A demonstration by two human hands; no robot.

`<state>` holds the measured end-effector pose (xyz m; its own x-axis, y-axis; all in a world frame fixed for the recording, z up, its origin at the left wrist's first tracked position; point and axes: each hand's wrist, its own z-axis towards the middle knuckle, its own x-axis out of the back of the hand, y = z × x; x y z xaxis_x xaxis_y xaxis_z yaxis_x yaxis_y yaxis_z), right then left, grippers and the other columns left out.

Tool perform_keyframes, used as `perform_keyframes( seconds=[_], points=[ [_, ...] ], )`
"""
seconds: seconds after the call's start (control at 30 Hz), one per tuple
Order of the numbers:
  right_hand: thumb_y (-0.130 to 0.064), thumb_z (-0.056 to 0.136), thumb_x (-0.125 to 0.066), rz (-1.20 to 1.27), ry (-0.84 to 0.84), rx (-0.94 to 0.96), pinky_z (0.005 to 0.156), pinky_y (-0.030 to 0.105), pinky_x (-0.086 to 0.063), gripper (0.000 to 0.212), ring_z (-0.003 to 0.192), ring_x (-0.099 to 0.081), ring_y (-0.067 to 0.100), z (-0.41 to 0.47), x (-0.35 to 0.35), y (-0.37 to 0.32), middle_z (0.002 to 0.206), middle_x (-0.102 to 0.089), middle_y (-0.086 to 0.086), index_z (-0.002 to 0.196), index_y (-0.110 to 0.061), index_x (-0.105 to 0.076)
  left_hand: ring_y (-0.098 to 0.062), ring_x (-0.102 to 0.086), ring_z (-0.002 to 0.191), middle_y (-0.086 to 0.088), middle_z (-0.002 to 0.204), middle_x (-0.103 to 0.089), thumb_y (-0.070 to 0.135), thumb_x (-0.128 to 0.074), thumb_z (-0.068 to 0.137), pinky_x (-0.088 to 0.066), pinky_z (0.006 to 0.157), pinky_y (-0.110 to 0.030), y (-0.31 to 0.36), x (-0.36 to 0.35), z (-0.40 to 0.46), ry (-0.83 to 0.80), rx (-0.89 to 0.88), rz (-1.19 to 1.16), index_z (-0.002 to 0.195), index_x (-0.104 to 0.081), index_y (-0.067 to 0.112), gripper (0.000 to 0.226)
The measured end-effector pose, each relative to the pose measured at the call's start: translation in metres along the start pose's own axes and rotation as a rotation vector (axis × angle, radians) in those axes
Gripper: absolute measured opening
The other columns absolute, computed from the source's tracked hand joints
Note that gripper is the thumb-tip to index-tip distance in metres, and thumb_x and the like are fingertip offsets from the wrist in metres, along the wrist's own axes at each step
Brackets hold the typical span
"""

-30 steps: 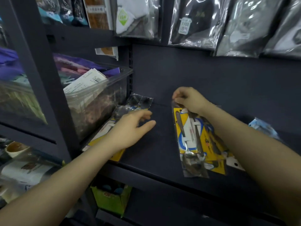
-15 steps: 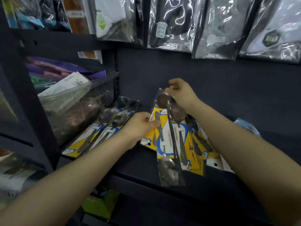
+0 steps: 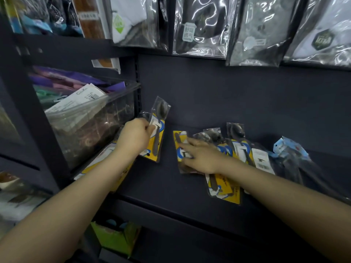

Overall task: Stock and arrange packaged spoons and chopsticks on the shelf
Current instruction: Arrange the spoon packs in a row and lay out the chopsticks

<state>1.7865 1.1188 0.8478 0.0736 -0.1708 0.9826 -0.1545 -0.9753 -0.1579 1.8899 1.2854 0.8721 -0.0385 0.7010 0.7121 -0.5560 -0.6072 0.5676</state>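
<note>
— While the left hand (image 3: pixel 135 138) is raised near the shelf's (image 3: pixel 163 185) left end, what does it carry?
— One yellow-carded spoon pack (image 3: pixel 157 133), fingers clenched round it, held tilted above the shelf.
— And the right hand (image 3: pixel 201 156)?
— Fingers extended, resting flat on a spoon pack (image 3: pixel 181 149) lying on the shelf; further spoon packs (image 3: pixel 241 149) lie overlapped beside it, toward the right.

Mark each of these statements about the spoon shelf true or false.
1. The left hand grips a spoon packet lifted off the shelf. True.
2. The right hand hangs idle below the shelf. False: it rests on the packets lying on the shelf.
3. A clear plastic bin sits to the left. True.
4. The packets have red backing cards. False: yellow.
</note>
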Motion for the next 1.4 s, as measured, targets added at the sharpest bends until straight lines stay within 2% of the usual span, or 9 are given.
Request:
perform_keyframes(
  seconds=[0.17, 0.33, 0.53, 0.63, 0.8, 0.9, 1.03, 1.17, 1.4],
  points=[
    [-0.042, 0.095, -0.03, -0.202, 0.125, -0.16, 0.11, 0.043, -0.025, 0.047, 0.133, -0.031, 0.032, 0.0, 0.015, 0.002, 0.137, -0.044, 0.013, 0.118, -0.011, -0.057, -0.019, -0.041, 0.054, -0.007, 0.058, -0.044, 0.023, -0.053, 0.09, -0.031, 0.051, -0.029, 0.004, 0.01, -0.003, -0.094, -0.028, -0.121, 0.079, -0.061, -0.004, 0.031],
    [-0.029, 0.092, -0.054, 1.037, 0.201, -0.2, 0.051, 0.022, -0.038, 0.023, 0.061, -0.05, 0.013, 0.02, 0.034, -0.022, 0.071, -0.057, 0.002, 0.081, -0.01, -0.06, -0.014, -0.038, 0.052, 0.001, 0.055, -0.041, 0.024, -0.053, 0.09, -0.032, 0.052, -0.028, 0.003, -0.003, -0.017, -0.249, -0.057, -0.223, 0.078, -0.06, 0.007, 0.022],
    [0.002, 0.089, -0.054, 1.199, 0.21, -0.424, 0.029, 0.011, -0.033, 0.012, 0.027, -0.042, 0.006, 0.078, 0.028, -0.029, 0.058, -0.046, 0.01, 0.077, 0.0, -0.054, -0.027, -0.041, 0.127, -0.007, 0.136, -0.046, 0.041, -0.052, 0.085, -0.035, 0.105, -0.035, -0.03, 0.012, -0.025, -0.265, -0.44, 0.214, 0.138, -0.038, 0.016, 0.059],
    [0.008, 0.088, -0.051, 1.177, 0.26, -0.476, 0.029, 0.011, -0.038, 0.007, 0.022, -0.046, 0.006, 0.098, 0.026, -0.033, 0.063, -0.046, 0.013, 0.094, 0.003, -0.052, -0.027, -0.052, 0.122, -0.007, 0.136, -0.052, 0.04, -0.049, 0.085, -0.045, 0.096, -0.033, -0.047, 0.016, -0.031, -0.347, -0.59, 0.358, 0.126, -0.054, 0.022, 0.045],
    [0.004, 0.087, -0.057, 1.105, 0.229, -0.49, 0.043, 0.02, -0.052, 0.009, 0.038, -0.054, 0.014, 0.111, 0.021, -0.033, 0.068, -0.053, 0.016, 0.08, 0.001, -0.052, -0.029, -0.07, 0.085, -0.009, 0.109, -0.068, 0.035, -0.036, 0.083, -0.059, 0.058, -0.04, -0.05, 0.011, -0.027, -0.478, -0.634, 0.453, 0.11, -0.066, 0.024, 0.042],
    [-0.005, 0.089, -0.054, 0.56, 0.255, -0.302, 0.081, 0.043, -0.056, 0.016, 0.076, -0.066, 0.029, 0.099, 0.029, -0.023, 0.098, -0.065, 0.023, 0.101, 0.005, -0.06, -0.028, -0.058, 0.11, -0.003, 0.129, -0.056, 0.034, -0.035, 0.093, -0.054, 0.08, -0.042, -0.043, 0.008, -0.023, -0.457, -0.613, 0.484, 0.126, -0.053, 0.028, 0.038],
    [-0.006, 0.09, -0.049, -0.001, 0.136, 0.002, 0.1, 0.035, -0.043, 0.037, 0.12, -0.052, 0.024, 0.061, 0.048, 0.004, 0.133, -0.055, 0.007, 0.125, -0.014, -0.056, -0.026, -0.049, 0.12, 0.001, 0.135, -0.048, 0.023, -0.039, 0.096, -0.048, 0.088, -0.041, -0.044, 0.001, -0.017, -0.485, -0.56, 0.536, 0.132, -0.045, 0.03, 0.038],
    [0.004, 0.085, -0.05, -0.081, -0.279, 0.195, 0.111, 0.03, -0.026, 0.065, 0.14, -0.026, 0.015, 0.026, 0.05, 0.012, 0.151, -0.031, -0.004, 0.139, -0.03, -0.039, -0.023, -0.044, 0.124, -0.001, 0.128, -0.053, 0.026, -0.043, 0.093, -0.043, 0.096, -0.038, -0.038, 0.0, -0.014, -0.479, -0.572, 0.526, 0.126, -0.051, 0.025, 0.034],
    [-0.015, 0.078, -0.072, -0.047, -0.368, 0.423, 0.103, 0.026, -0.031, 0.041, 0.127, -0.033, 0.012, 0.015, 0.047, -0.012, 0.137, -0.041, -0.005, 0.111, -0.031, -0.055, -0.024, -0.025, 0.138, -0.006, 0.152, -0.025, 0.034, -0.038, 0.093, -0.03, 0.11, -0.038, -0.039, 0.016, -0.059, -0.391, -0.368, 0.62, 0.14, -0.03, 0.017, 0.051]
  ],
)
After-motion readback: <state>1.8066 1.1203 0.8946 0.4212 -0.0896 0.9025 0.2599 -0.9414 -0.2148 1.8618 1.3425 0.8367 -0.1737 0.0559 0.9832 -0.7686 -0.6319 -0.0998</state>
